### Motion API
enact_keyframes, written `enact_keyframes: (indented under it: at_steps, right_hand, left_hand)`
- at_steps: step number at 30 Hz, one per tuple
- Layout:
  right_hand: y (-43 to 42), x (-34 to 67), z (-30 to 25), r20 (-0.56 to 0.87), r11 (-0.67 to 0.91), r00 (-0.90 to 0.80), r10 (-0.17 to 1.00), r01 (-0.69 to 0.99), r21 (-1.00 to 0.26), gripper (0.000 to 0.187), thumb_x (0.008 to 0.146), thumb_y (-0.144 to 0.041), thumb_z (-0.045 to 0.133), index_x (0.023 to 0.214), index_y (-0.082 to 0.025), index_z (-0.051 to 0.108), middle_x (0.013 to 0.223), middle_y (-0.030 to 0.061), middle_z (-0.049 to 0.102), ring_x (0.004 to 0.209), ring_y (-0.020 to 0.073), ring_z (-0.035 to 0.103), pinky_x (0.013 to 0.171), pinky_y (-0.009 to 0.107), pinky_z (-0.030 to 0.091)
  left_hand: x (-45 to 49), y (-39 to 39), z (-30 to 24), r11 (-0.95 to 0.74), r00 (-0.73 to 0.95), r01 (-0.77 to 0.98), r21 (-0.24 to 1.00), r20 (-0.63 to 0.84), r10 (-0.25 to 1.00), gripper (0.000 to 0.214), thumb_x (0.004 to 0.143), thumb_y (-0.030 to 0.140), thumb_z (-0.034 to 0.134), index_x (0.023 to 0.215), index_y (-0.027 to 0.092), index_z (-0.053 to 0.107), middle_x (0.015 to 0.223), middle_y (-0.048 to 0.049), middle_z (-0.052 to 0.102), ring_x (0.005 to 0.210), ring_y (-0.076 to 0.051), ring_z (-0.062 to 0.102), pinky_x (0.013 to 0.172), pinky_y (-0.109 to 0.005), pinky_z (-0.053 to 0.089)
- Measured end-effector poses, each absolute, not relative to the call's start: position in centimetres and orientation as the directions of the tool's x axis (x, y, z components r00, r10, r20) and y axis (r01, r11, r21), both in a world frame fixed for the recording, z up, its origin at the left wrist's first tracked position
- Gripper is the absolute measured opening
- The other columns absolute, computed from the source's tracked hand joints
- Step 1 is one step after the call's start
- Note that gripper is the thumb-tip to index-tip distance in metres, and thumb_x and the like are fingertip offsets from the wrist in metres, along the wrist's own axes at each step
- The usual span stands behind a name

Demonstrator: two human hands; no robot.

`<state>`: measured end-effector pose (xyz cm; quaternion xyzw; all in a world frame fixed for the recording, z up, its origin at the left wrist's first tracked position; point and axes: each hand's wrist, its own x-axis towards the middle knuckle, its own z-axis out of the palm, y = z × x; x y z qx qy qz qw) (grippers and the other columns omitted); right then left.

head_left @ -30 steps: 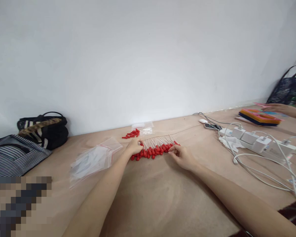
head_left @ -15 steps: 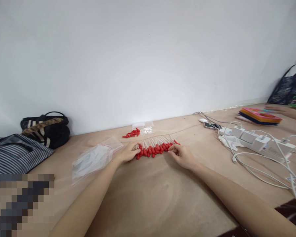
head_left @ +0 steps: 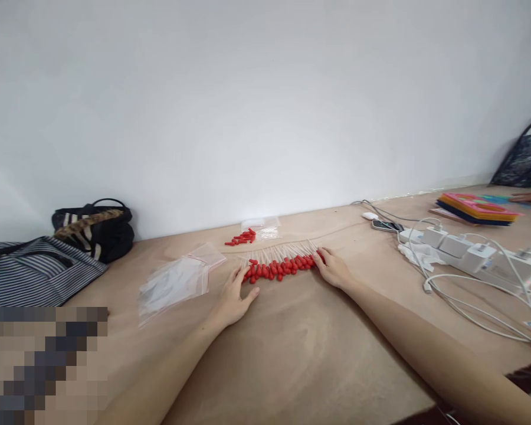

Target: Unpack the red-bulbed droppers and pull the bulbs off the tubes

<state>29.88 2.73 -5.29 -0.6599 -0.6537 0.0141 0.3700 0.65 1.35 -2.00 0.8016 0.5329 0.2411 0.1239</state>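
A row of thin white sticks with red tips [head_left: 279, 270] lies fanned out on the table, red ends toward me. At the row's left end is my left hand [head_left: 238, 295], open, with its thumb spread away and its fingertips touching the end pieces. My right hand [head_left: 333, 267] rests open against the right end, its fingers stretched along the outermost red tips. Behind the row lies a small heap of loose red pieces [head_left: 242, 237], beside a clear plastic bag [head_left: 268, 228].
Clear zip bags [head_left: 177, 284] lie left of my left hand. Farther left are a black bag [head_left: 110, 230] and a striped cloth item [head_left: 35, 274]. On the right are a power strip with chargers [head_left: 469, 254], loose cables, stacked coloured sheets [head_left: 478, 208] and another person's hand [head_left: 528, 198].
My left hand has drawn back slightly toward me and spread its thumb. My right hand's pinch has opened, and its fingers now lie along the row's right end. The view has shifted slightly.
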Motion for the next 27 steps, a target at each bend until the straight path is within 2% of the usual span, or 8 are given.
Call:
enact_keyframes:
  at_steps: [3, 8, 11, 13, 15, 20, 24, 27]
  right_hand:
    - [3.6, 29.6, -5.5, 0.477, 0.185, 0.083, 0.875, 0.853, -0.487, 0.037, 0.089, -0.036, 0.029, 0.103, -0.017, 0.057, 0.111, 0.0121, 0.056, 0.105, 0.0203, 0.052, 0.087, 0.03, 0.038]
    - [4.1, 29.9, -5.3, 0.52, 0.25, 0.04, 0.853, 0.844, -0.475, 0.037, 0.09, -0.036, 0.028, 0.102, -0.016, 0.056, 0.107, 0.0121, 0.058, 0.1, 0.0193, 0.052, 0.083, 0.03, 0.039]
    - [3.4, 30.1, -4.9, 0.556, 0.26, 0.054, 0.829, 0.844, -0.469, 0.037, 0.09, -0.035, 0.026, 0.096, -0.016, 0.058, 0.102, 0.0122, 0.059, 0.098, 0.0204, 0.051, 0.083, 0.033, 0.038]
    - [2.6, 29.8, -4.4, 0.575, 0.263, 0.058, 0.816, 0.849, -0.458, 0.037, 0.09, -0.036, 0.028, 0.087, -0.017, 0.06, 0.096, 0.0113, 0.06, 0.094, 0.0215, 0.051, 0.082, 0.035, 0.037]
    - [1.5, 29.1, -3.8, 0.594, 0.29, 0.034, 0.804, 0.849, -0.442, 0.036, 0.089, -0.037, 0.03, 0.08, -0.019, 0.06, 0.09, 0.0095, 0.061, 0.09, 0.0214, 0.051, 0.08, 0.036, 0.036]
    - [-0.9, 26.8, -2.5, 0.631, 0.471, -0.117, 0.767, 0.769, -0.431, 0.031, 0.09, -0.034, 0.033, 0.081, -0.021, 0.06, 0.085, 0.0057, 0.06, 0.084, 0.0179, 0.052, 0.079, 0.035, 0.037]
    - [-1.7, 26.1, -2.0, 0.645, 0.544, -0.153, 0.749, 0.697, -0.467, 0.029, 0.089, -0.033, 0.034, 0.081, -0.021, 0.06, 0.083, 0.0059, 0.059, 0.082, 0.0175, 0.053, 0.076, 0.034, 0.04]
    - [-1.7, 26.0, -1.8, 0.652, 0.564, -0.139, 0.745, 0.652, -0.506, 0.03, 0.089, -0.033, 0.035, 0.078, -0.021, 0.059, 0.08, 0.0062, 0.059, 0.08, 0.0175, 0.053, 0.073, 0.034, 0.042]
  left_hand:
    - [1.2, 1.1, -2.2, -0.389, 0.278, 0.803, 0.452, 0.294, 0.914, 0.056, 0.077, 0.037, 0.05, 0.127, 0.016, 0.036, 0.131, -0.0136, 0.04, 0.123, -0.026, 0.036, 0.1, -0.041, 0.032]
    - [0.7, 0.8, -2.7, -0.373, 0.224, 0.791, 0.485, 0.338, 0.914, 0.063, 0.075, 0.039, 0.053, 0.129, 0.014, 0.03, 0.132, -0.0144, 0.038, 0.122, -0.026, 0.037, 0.099, -0.041, 0.032]
    - [-0.1, 1.3, -2.4, -0.362, 0.179, 0.8, 0.478, 0.386, 0.905, 0.055, 0.079, 0.04, 0.048, 0.126, 0.015, 0.033, 0.128, -0.0131, 0.043, 0.118, -0.025, 0.041, 0.095, -0.039, 0.037]
    - [-0.4, 2.5, -1.6, -0.368, 0.185, 0.834, 0.411, 0.419, 0.889, 0.041, 0.084, 0.035, 0.04, 0.119, 0.014, 0.042, 0.122, -0.0113, 0.05, 0.114, -0.023, 0.045, 0.094, -0.038, 0.038]
    - [-0.4, 4.7, -0.6, -0.414, 0.277, 0.86, 0.3, 0.407, 0.87, 0.03, 0.086, 0.027, 0.035, 0.108, 0.014, 0.053, 0.114, -0.0092, 0.055, 0.11, -0.021, 0.048, 0.095, -0.035, 0.037]
    - [1.4, 11.9, 1.4, -0.473, 0.411, 0.862, 0.183, 0.292, 0.863, 0.026, 0.084, 0.014, 0.042, 0.106, 0.018, 0.057, 0.114, -0.0056, 0.057, 0.109, -0.019, 0.049, 0.096, -0.033, 0.037]
    - [2.2, 15.9, 1.4, -0.409, 0.384, 0.906, 0.104, 0.199, 0.902, 0.024, 0.087, 0.027, 0.048, 0.108, 0.017, 0.053, 0.112, -0.0075, 0.054, 0.096, -0.019, 0.055, 0.082, -0.038, 0.047]
    - [2.0, 17.0, 1.1, -0.368, 0.355, 0.928, 0.061, 0.163, 0.921, 0.028, 0.086, 0.03, 0.049, 0.111, 0.016, 0.05, 0.112, -0.0079, 0.053, 0.093, -0.018, 0.056, 0.078, -0.038, 0.048]
